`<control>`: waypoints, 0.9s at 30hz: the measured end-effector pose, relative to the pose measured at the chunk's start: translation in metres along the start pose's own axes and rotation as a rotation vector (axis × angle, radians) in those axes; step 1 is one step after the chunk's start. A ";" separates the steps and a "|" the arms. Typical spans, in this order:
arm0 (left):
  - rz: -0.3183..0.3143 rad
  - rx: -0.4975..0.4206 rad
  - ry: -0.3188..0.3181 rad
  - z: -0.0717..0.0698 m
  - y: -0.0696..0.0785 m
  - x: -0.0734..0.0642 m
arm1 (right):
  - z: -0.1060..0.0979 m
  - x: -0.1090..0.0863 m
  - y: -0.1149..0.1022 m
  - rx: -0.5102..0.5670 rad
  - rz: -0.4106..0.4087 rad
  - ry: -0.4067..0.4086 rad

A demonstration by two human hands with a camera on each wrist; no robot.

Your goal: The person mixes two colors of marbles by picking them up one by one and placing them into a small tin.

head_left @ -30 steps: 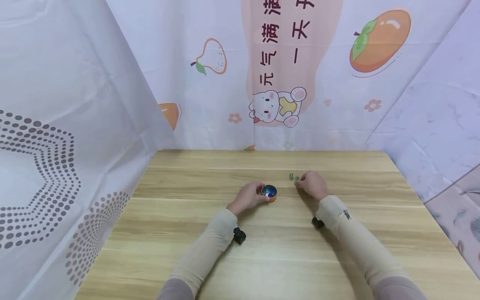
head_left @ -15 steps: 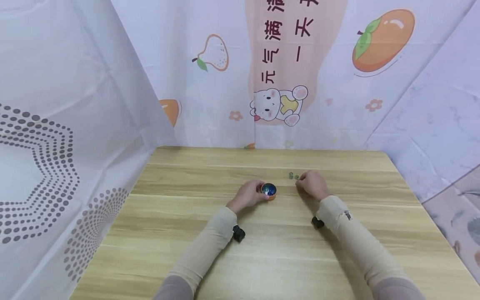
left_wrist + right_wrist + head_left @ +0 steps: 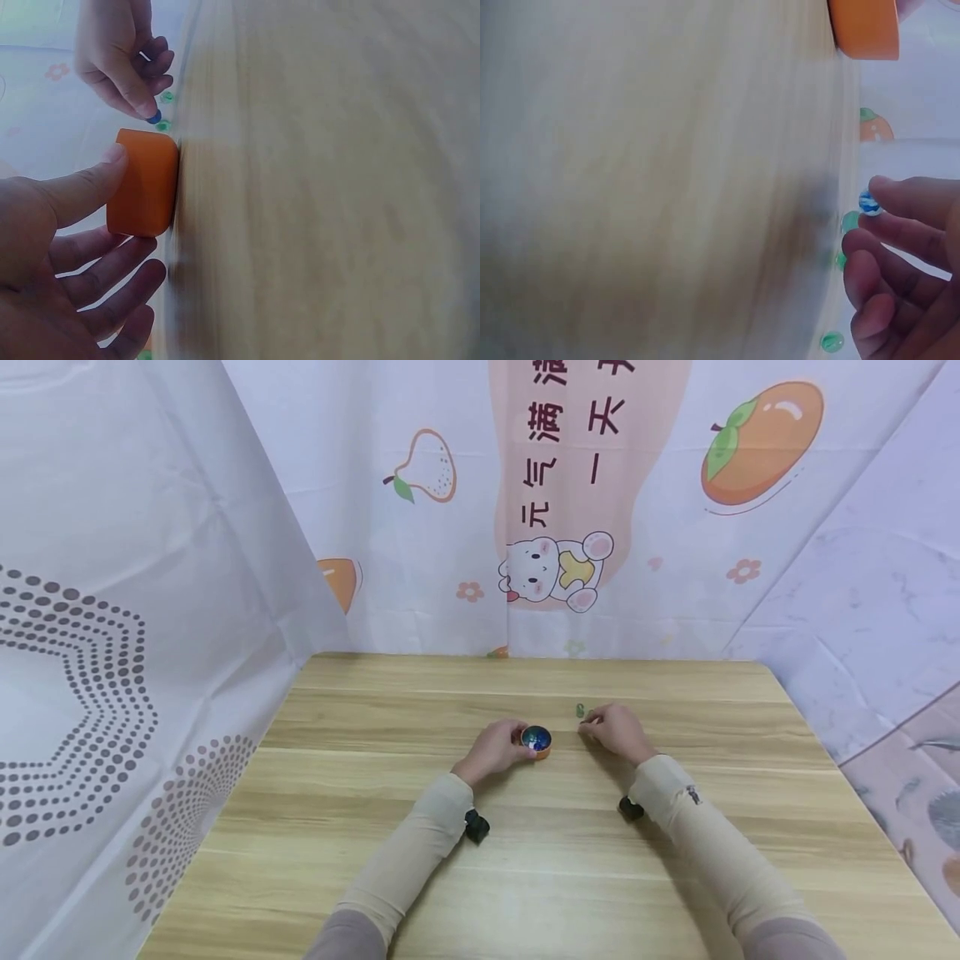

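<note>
My left hand (image 3: 497,750) grips a small round orange bowl (image 3: 142,184) between thumb and fingers. The bowl sits on the wooden table, and dark blue and green glassy pieces (image 3: 536,737) show inside it from above. To its right, my right hand (image 3: 618,731) pinches a blue-and-white glass marble (image 3: 868,202) between thumb and forefinger. That marble looks to be just off the tabletop. Several green marbles (image 3: 832,342) lie on the table by the right hand's fingers; in the head view some green ones (image 3: 580,710) show just beyond it, the others hidden.
The wood-grain table (image 3: 517,877) reaches back to a white curtain (image 3: 420,552) printed with fruit and a cartoon bear. More patterned cloth (image 3: 187,610) hangs at the left side. Each wrist wears a small black camera (image 3: 477,827).
My right hand has shifted a little left toward the bowl, with the marble in its fingers, and now covers one green marble in the head view. The left hand stays on the bowl.
</note>
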State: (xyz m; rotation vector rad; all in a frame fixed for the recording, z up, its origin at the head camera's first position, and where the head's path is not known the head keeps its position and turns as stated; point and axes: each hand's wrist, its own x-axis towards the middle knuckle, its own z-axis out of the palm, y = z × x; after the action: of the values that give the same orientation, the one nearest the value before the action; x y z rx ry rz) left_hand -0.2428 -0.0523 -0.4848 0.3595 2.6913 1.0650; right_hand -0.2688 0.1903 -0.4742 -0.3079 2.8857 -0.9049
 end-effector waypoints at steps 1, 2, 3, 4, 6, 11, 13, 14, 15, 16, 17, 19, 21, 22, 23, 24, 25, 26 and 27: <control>0.001 0.001 0.000 0.000 0.000 0.000 | 0.000 0.000 0.000 0.002 -0.007 -0.003; 0.002 0.002 0.000 0.000 0.000 0.000 | 0.001 0.000 -0.001 0.000 -0.013 -0.007; 0.003 0.004 -0.001 0.000 0.000 0.000 | 0.001 0.000 -0.002 0.003 -0.016 -0.009; 0.003 0.004 -0.001 0.000 0.000 0.000 | 0.001 0.000 -0.002 0.005 -0.021 -0.012; 0.003 0.006 -0.001 0.000 0.000 0.000 | 0.003 0.001 -0.004 0.003 -0.033 -0.009; 0.009 0.006 0.000 0.000 0.000 0.000 | 0.006 0.000 -0.008 0.012 -0.069 0.020; 0.012 0.010 0.000 0.000 0.000 0.000 | 0.007 0.000 -0.009 0.023 -0.074 0.030; 0.012 0.014 0.000 0.000 0.000 0.000 | 0.008 -0.001 -0.010 0.028 -0.074 0.034; 0.013 0.016 0.000 0.000 0.000 0.000 | 0.009 -0.001 -0.010 0.030 -0.074 0.038; 0.014 0.018 0.000 0.000 0.000 0.000 | 0.010 -0.001 -0.011 0.028 -0.080 0.043; 0.015 0.020 0.001 0.000 0.000 -0.001 | 0.010 -0.001 -0.012 0.025 -0.085 0.049; 0.016 0.020 0.003 0.000 0.000 -0.001 | 0.012 -0.002 -0.013 0.015 -0.106 0.053; 0.017 0.015 0.005 0.000 0.000 -0.001 | 0.013 -0.002 -0.015 0.012 -0.130 0.053; 0.017 0.014 0.007 0.000 0.000 -0.001 | 0.013 -0.001 -0.015 0.011 -0.140 0.048; 0.016 0.015 0.007 0.000 0.000 -0.001 | 0.014 -0.001 -0.016 0.016 -0.145 0.043; 0.016 0.018 0.008 0.000 0.000 -0.001 | 0.015 -0.001 -0.017 0.020 -0.150 0.037; 0.015 0.021 0.007 0.000 0.000 -0.001 | 0.015 -0.001 -0.018 0.025 -0.151 0.032; 0.014 0.022 0.005 0.000 0.001 -0.001 | 0.016 -0.001 -0.019 0.027 -0.157 0.029; 0.014 0.025 0.004 -0.001 0.001 -0.001 | 0.017 -0.001 -0.020 0.029 -0.160 0.024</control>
State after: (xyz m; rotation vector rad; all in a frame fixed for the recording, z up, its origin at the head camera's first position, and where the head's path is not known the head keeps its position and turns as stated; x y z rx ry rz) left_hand -0.2417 -0.0527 -0.4837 0.3811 2.7115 1.0373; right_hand -0.2615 0.1651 -0.4761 -0.5357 2.9005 -0.9797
